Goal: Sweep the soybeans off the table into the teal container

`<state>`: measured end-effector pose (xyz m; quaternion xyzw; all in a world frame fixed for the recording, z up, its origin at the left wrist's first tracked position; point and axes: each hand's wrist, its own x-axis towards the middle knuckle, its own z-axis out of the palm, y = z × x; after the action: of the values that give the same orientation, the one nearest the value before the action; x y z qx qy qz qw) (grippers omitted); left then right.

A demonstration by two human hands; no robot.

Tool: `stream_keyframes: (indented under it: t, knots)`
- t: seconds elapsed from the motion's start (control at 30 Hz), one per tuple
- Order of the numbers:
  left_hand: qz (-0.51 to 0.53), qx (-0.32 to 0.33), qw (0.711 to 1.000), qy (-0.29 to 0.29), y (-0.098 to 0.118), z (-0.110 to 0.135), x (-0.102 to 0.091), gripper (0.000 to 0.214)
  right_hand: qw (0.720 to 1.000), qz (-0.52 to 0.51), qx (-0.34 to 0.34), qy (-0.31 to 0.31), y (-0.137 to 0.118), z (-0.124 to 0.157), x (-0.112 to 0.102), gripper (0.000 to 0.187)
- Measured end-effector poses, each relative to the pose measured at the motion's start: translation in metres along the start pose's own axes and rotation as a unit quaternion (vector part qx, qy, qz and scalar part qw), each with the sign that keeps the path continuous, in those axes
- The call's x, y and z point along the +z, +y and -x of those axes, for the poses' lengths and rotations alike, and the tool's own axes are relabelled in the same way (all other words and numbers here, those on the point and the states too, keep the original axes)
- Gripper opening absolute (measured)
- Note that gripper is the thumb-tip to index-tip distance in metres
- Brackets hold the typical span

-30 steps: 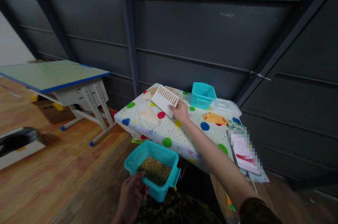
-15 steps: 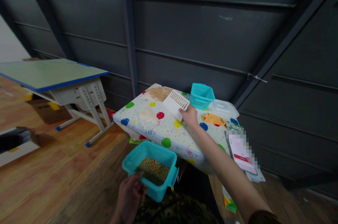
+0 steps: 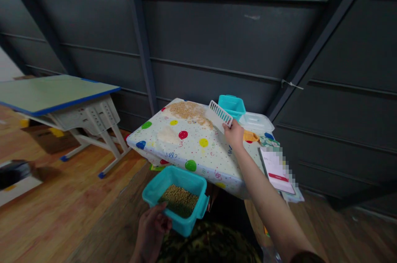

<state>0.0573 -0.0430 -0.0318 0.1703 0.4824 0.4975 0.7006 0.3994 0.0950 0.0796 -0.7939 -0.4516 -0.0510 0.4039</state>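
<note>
White slotted scraper [image 3: 218, 115] gripped in the right hand [image 3: 234, 134], over the table [image 3: 192, 153] towards its far edge.
The hands are well apart; the left hand [image 3: 153, 221] is closed on the rim of a teal tub [image 3: 181, 223] holding beans [image 3: 181, 198], before the near edge. Tan grains [image 3: 187, 111] spread from the far-left corner; another turquoise box [image 3: 238, 110] stands at the far edge.

I observe a flat white scraper [image 3: 214, 118], slanted, its row of slots along the 2 o'clock side. Loose tan grain [image 3: 187, 111] lies scattered at its 9 o'clock, trailing up to the plate. At 7 o'clock from the scraper is a turquoise tub [image 3: 184, 225], open, grip at 3 o'clock, containing a layer of yellow-brown beans [image 3: 181, 197].
</note>
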Motion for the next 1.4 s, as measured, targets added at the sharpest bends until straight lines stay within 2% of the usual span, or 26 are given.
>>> stream_keyframes:
  t: [0.13, 0.27, 0.57, 0.7, 0.87, 1.03, 1.3, 1.4]
  knots:
    - [0.002, -0.015, 1.0, 0.002, 0.0, 0.0, 0.0, 0.042, 0.995, 0.096, -0.013, -0.025, -0.003, 0.005, -0.001, 0.023]
    - [-0.002, -0.019, 1.0, -0.002, -0.006, -0.003, -0.004, 0.042, 0.989, 0.134, -0.023, -0.052, -0.004, 0.008, 0.0, 0.024]
    - [0.004, 0.0, 1.0, 0.0, -0.013, -0.008, -0.01, 0.038, 0.992, 0.103, -0.057, -0.055, -0.003, 0.006, 0.008, 0.025]
    - [-0.002, -0.03, 0.999, -0.027, -0.014, -0.013, -0.015, 0.039, 0.988, 0.117, -0.065, -0.079, -0.003, 0.004, 0.01, 0.025]
    - [-0.004, -0.04, 0.999, -0.02, -0.014, -0.019, -0.021, 0.037, 0.986, 0.122, -0.079, -0.081, -0.001, 0.004, 0.009, 0.025]
    - [-0.009, -0.022, 0.999, -0.029, -0.014, -0.017, -0.019, 0.04, 0.987, 0.104, -0.101, -0.064, 0.003, 0.004, 0.012, 0.022]
    - [-0.008, 0.012, 1.0, -0.012, -0.014, -0.005, -0.009, 0.038, 0.985, 0.081, -0.136, -0.075, 0.0, 0.009, 0.015, 0.019]
    - [-0.012, -0.001, 1.0, -0.015, -0.014, -0.008, -0.011, 0.041, 0.986, 0.072, -0.134, -0.073, 0.0, 0.01, 0.014, 0.018]
